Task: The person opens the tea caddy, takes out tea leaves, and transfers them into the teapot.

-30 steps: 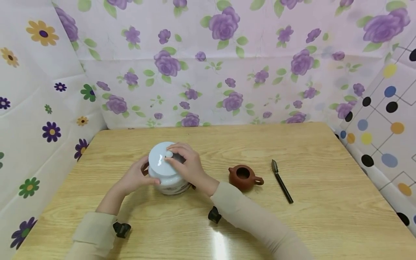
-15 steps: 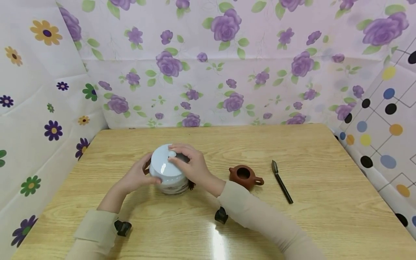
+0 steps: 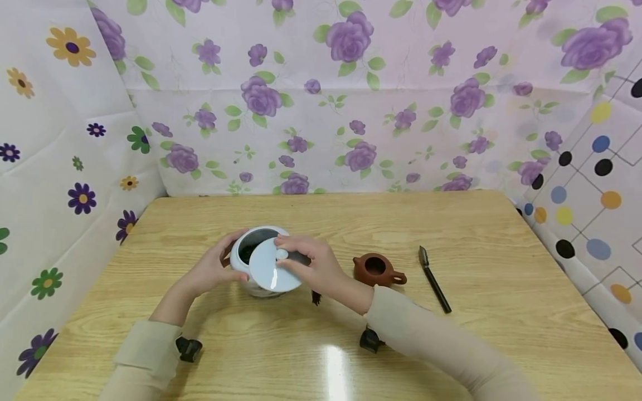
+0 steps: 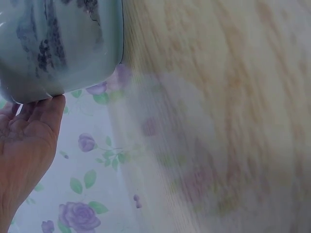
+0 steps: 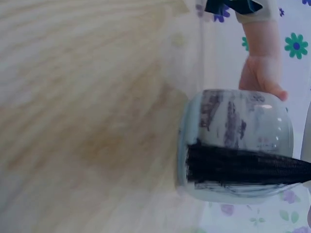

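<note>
One round white lid (image 3: 271,273), which half a second ago covered the jar (image 4: 60,48), is now shifted to the right and toward the person, so that part of the dark mouth is uncovered; I judge that the opening of the jar is under way but not finished, because the lid is over the near part of the mouth (whether it touches the rim, I cannot tell). The right hand (image 3: 313,262) pinches the lid by its small rounded knob (image 3: 282,254), and the left hand (image 3: 215,270) is curled around the left side of the jar, which stands left of the middle on the wood-grained table (image 3: 281,345). The jar looks like porcelain: glossy, with softly bulging walls and greyish-purple painted decoration. Against this smooth glaze, a dark tassel (image 5: 243,165) shows many fine threads. Farther right are a small reddish-brown clay teapot (image 3: 364,275), lidless, with looped handle, and a slender tool (image 3: 434,285) with straight dark shaft, whose exact kind is not clear.
</note>
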### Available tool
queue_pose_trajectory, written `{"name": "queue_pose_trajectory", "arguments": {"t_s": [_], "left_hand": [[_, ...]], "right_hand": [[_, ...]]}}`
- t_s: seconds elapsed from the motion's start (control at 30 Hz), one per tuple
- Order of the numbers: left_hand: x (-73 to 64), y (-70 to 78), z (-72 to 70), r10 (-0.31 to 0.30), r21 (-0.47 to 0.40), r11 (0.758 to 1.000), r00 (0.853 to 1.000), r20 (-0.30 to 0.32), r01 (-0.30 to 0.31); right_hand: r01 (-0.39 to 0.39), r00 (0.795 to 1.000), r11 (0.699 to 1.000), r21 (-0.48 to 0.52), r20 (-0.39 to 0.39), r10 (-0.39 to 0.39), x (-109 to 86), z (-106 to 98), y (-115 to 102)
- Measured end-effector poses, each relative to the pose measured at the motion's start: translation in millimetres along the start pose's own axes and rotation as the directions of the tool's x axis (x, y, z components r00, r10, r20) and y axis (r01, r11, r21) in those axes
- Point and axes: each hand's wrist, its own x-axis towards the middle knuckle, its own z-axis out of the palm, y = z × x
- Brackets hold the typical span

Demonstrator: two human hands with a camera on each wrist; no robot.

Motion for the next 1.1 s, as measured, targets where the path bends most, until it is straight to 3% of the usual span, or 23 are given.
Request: {"name": "queue_pose_trajectory", "arguments": {"t_s": [0.23, 0.43, 0.53, 0.73, 0.87, 1.1], "left_hand": [[0.6, 0.4, 0.6, 0.004, -0.008, 1.000, 1.000, -0.010, -0.004], [1.0, 0.4, 1.5, -0.014, -0.024, 1.000, 1.000, -0.014, 0.014], [1.0, 0.4, 1.7, -0.011, -0.019, 1.000, 1.000, -0.017, 0.011], [0.3, 0.8, 1.0, -0.010, -0.005, 1.000, 1.000, -0.025, 0.010], [-0.3, 1.2, 0.3, -0.010, 0.007, 1.000, 1.000, -0.024, 0.010], [0.1, -0.5, 1.1, 0.006, -0.029, 1.000, 1.000, -0.024, -0.007]], "right_hand": [[-0.012, 0.996, 1.000, 0.002, 0.085, 0.012, -24.1, -11.4, -9.3], [-0.073, 0.983, 0.997, -0.036, 0.168, 0.078, -49.2, -17.9, -12.4], [-0.128, 0.968, 0.990, -0.056, 0.209, 0.137, -59.5, -20.5, -15.6], [-0.257, 0.919, 0.964, -0.066, 0.292, 0.265, -72.4, -22.9, -22.8], [-0.298, 0.893, 0.950, -0.090, 0.327, 0.311, -77.3, -21.6, -25.6], [-0.306, 0.880, 0.946, -0.108, 0.348, 0.324, -85.6, -17.9, -29.0]]}}
